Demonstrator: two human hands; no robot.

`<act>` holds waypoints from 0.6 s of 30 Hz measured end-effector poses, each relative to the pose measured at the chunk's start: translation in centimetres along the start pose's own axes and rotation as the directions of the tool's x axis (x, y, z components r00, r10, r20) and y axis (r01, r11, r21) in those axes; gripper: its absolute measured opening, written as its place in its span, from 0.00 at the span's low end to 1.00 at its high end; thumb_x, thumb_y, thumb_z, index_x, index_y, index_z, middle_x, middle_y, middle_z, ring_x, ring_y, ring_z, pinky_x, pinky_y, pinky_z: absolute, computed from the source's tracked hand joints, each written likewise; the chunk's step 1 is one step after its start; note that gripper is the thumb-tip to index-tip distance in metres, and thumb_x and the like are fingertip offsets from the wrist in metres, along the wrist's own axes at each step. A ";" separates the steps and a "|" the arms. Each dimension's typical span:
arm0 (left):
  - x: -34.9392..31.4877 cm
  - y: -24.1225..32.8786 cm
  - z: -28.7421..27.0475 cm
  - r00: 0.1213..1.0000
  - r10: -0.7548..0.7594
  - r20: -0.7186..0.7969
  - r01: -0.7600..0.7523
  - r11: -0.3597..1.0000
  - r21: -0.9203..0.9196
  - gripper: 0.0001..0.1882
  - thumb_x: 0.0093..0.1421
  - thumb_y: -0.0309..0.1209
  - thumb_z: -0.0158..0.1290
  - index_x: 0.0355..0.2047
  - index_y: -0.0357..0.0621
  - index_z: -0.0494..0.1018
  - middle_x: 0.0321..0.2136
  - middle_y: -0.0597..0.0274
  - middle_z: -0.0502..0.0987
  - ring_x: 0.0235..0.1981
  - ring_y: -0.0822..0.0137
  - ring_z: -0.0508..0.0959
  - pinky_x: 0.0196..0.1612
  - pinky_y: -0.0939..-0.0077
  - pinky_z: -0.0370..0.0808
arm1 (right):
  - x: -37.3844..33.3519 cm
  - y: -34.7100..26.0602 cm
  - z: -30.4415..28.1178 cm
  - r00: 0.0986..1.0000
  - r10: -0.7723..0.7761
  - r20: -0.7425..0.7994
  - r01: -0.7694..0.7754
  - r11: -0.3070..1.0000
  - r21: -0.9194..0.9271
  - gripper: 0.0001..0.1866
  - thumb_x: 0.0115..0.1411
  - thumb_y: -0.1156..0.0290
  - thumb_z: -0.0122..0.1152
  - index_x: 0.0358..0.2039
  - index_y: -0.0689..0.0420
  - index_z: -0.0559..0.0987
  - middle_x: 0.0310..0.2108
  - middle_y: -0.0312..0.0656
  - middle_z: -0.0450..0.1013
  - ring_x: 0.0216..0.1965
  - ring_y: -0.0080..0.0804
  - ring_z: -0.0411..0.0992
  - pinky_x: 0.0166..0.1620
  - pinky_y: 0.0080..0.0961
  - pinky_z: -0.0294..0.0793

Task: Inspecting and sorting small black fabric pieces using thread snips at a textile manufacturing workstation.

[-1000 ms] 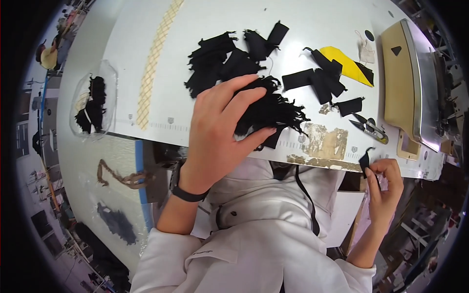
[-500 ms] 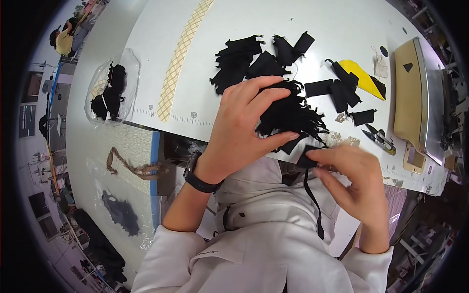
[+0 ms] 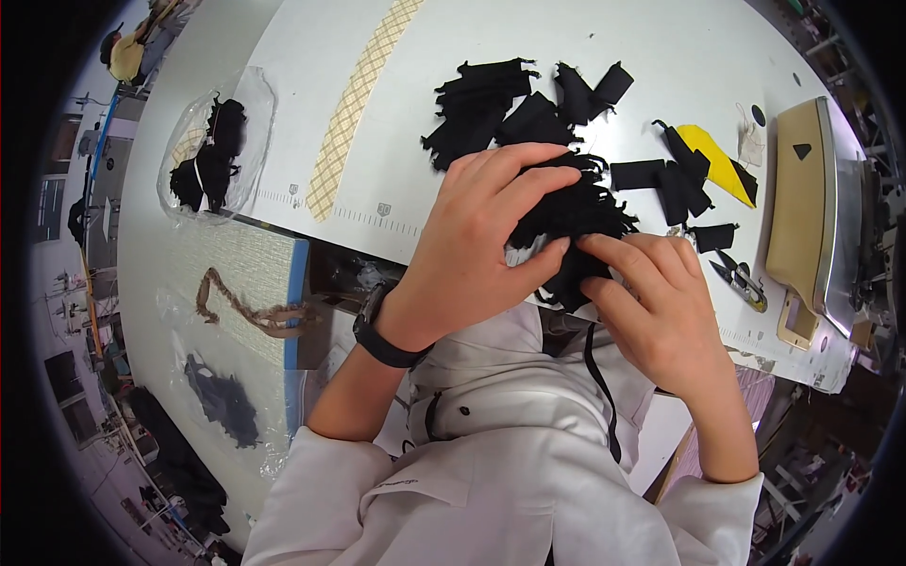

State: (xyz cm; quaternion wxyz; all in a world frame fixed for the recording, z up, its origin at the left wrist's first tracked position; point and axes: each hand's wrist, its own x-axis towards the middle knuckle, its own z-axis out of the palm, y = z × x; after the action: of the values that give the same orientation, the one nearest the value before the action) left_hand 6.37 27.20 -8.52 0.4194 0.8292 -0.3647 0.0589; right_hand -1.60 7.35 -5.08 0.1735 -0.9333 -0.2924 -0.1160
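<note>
A pile of black fabric pieces with frayed edges (image 3: 571, 209) lies at the near edge of the white table. My left hand (image 3: 481, 222) rests over its left side, fingers stretched across the top and thumb apart from them. My right hand (image 3: 661, 302) is at the near right of the pile, thumb and fingers closed on a black fabric piece (image 3: 569, 280) whose far end meets the pile. The two hands nearly touch at the left thumb. More black pieces (image 3: 481, 99) lie beyond in overlapping stacks, and others (image 3: 675, 189) are scattered to the right.
Small scissors (image 3: 741, 280) and a yellow-and-black piece (image 3: 715, 162) lie on the right, beside a beige machine body (image 3: 797, 198). A checked tape strip (image 3: 363, 104) crosses the table left of centre. Farther left is a clear plastic bag (image 3: 260, 141) holding black pieces.
My right hand has moved up and inward, bringing the black fabric piece from the table edge onto the pile. My left hand stays over the pile. The view has shifted slightly.
</note>
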 end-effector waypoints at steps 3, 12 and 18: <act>0.0 0.0 -0.1 1.000 0.015 -0.009 -0.015 1.000 0.008 0.25 0.46 0.24 0.63 0.48 0.44 0.76 0.53 0.58 0.75 0.51 0.57 0.73 0.56 0.64 0.65 | 0.6 -0.3 -0.3 0.998 0.051 0.047 -0.053 0.998 0.041 0.10 0.47 0.73 0.60 0.32 0.58 0.76 0.40 0.41 0.73 0.42 0.36 0.70 0.45 0.31 0.67; 0.0 0.3 0.3 0.998 0.057 -0.029 -0.055 0.996 0.065 0.24 0.44 0.23 0.64 0.46 0.42 0.76 0.51 0.58 0.76 0.45 0.59 0.75 0.53 0.64 0.65 | -0.2 -0.4 -0.5 0.957 0.274 0.091 -0.283 0.953 0.111 0.15 0.46 0.78 0.68 0.35 0.59 0.76 0.37 0.40 0.70 0.38 0.37 0.68 0.43 0.33 0.65; 0.1 0.4 0.3 0.997 0.066 -0.030 -0.063 0.994 0.089 0.24 0.45 0.23 0.64 0.46 0.42 0.76 0.51 0.57 0.76 0.42 0.59 0.76 0.52 0.63 0.66 | -0.9 -0.8 -0.2 0.958 0.288 0.000 -0.283 0.941 0.188 0.14 0.47 0.79 0.66 0.36 0.58 0.76 0.35 0.40 0.70 0.35 0.39 0.67 0.40 0.35 0.64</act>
State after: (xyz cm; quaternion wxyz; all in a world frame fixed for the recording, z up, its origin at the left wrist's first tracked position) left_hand 6.12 26.73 -8.40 0.3864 0.8336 -0.3813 0.1023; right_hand -2.79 7.47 -4.98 0.2786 -0.9438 -0.1614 -0.0747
